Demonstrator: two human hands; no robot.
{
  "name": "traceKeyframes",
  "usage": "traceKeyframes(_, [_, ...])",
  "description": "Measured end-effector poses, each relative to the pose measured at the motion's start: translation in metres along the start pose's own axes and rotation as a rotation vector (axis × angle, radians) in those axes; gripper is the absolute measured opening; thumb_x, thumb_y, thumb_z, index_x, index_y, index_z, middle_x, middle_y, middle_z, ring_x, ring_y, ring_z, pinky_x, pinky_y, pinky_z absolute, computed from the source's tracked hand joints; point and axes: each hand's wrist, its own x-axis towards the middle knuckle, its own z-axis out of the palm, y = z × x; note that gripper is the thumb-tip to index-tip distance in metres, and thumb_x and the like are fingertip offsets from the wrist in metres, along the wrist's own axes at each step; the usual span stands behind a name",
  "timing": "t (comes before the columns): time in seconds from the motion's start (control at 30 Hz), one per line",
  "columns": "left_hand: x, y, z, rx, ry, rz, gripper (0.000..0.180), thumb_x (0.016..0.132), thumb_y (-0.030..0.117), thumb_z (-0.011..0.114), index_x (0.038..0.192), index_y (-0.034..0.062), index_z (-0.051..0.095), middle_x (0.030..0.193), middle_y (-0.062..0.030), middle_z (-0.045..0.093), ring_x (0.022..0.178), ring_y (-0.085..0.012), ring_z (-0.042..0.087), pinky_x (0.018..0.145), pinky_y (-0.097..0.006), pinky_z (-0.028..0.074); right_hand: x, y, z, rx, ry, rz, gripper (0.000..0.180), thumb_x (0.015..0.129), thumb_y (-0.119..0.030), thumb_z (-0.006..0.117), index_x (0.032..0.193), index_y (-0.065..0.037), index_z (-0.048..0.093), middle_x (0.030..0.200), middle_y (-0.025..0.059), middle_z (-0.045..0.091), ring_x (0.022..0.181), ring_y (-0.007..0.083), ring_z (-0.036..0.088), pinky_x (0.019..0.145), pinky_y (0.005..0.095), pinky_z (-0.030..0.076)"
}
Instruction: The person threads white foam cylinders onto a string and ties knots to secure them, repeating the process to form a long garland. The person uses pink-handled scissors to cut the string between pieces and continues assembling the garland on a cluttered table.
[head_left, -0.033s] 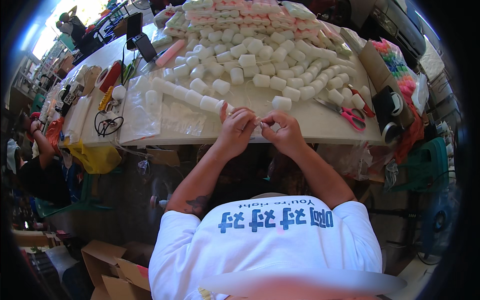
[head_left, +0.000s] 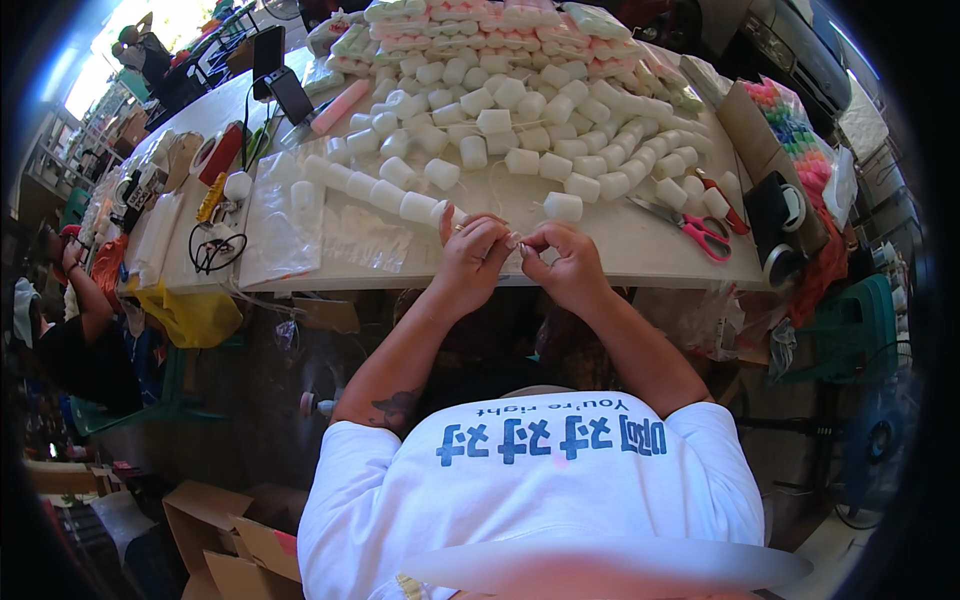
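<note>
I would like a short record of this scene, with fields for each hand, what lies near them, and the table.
left hand: raised at the table's near edge, fingertips pinching a small pale item that is too small to identify
right hand: facing the left hand, fingers pinching the same small item
nearest things: white cylindrical pieces, many spread over the table
scissors: red handles, lying right of the hands
clear plastic bags: lying flat, left of the hands
table: white

We wear a white short-sleeved T-shirt [head_left: 540,490] with blue printed lettering across the chest. Our forearms are bare below the sleeves, and a dark tattoo [head_left: 398,408] marks our left upper arm just beneath the sleeve hem. Our hands are bare, ungloved.
</note>
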Motion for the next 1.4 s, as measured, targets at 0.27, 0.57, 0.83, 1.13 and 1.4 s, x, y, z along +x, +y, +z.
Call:
traceKeyframes(0.27, [0.003, -0.002, -0.001, -0.065, 0.016, -0.081, 0.008, 0.089, 0.015, 0.062, 0.083, 0.0097, 0.06, 0.084, -0.0024, 0.062, 0.096, -0.0204, 0.06, 0.108, -0.047, 0.012, 0.001, -0.009, -0.004, -0.093, 0.098, -0.076, 0.008, 0.077, -0.005, 0.066, 0.084, -0.001, 0.064, 0.084, 0.0087, 0.064, 0.08, 0.0193, 0.062, 0.074, 0.0297, 0.049])
traceKeyframes(0.57, [0.003, -0.002, -0.008, -0.039, -0.053, -0.053, 0.011, 0.088, 0.018, 0.062, 0.081, 0.01, 0.059, 0.085, -0.0005, 0.061, 0.101, -0.0185, 0.058, 0.109, -0.047, 0.011, 0.008, -0.012, -0.006, 0.005, -0.042, -0.144, 0.017, 0.081, -0.01, 0.067, 0.096, -0.002, 0.067, 0.082, 0.0113, 0.064, 0.081, 0.0252, 0.064, 0.074, 0.0342, 0.051])
traceKeyframes(0.83, [-0.001, -0.004, -0.009, 0.015, -0.117, 0.018, 0.009, 0.088, 0.017, 0.063, 0.083, 0.0104, 0.059, 0.085, -0.0008, 0.061, 0.096, -0.0192, 0.057, 0.11, -0.049, 0.009, 0.002, -0.017, -0.023, -0.269, -0.196, -0.151, 0.008, 0.08, -0.005, 0.068, 0.087, -0.003, 0.064, 0.081, 0.0108, 0.063, 0.074, 0.0252, 0.063, 0.07, 0.0316, 0.05])
traceKeyframes(1.13, [-0.001, -0.001, -0.016, 0.08, -0.239, 0.059, 0.009, 0.086, 0.016, 0.064, 0.092, 0.0109, 0.06, 0.094, -0.0033, 0.061, 0.109, -0.0217, 0.054, 0.111, -0.051, 0.008, -0.003, -0.01, -0.02, 0.337, -0.193, 0.313, 0.008, 0.089, -0.007, 0.063, 0.093, 0.0, 0.06, 0.088, 0.003, 0.062, 0.079, 0.0093, 0.059, 0.072, 0.0256, 0.05])
traceKeyframes(1.4, [0.004, -0.006, -0.04, 0.275, -0.31, 0.11, 0.054, 0.079, 0.015, 0.07, 0.128, 0.0082, 0.049, 0.128, -0.0165, 0.049, 0.132, -0.0351, 0.037, 0.114, -0.048, 0.02, -0.001, 0.002, -0.017, 0.719, -0.144, 0.306, 0.014, 0.09, -0.004, 0.062, 0.102, 0.002, 0.061, 0.09, 0.0042, 0.063, 0.081, 0.0098, 0.059, 0.074, 0.0246, 0.05])
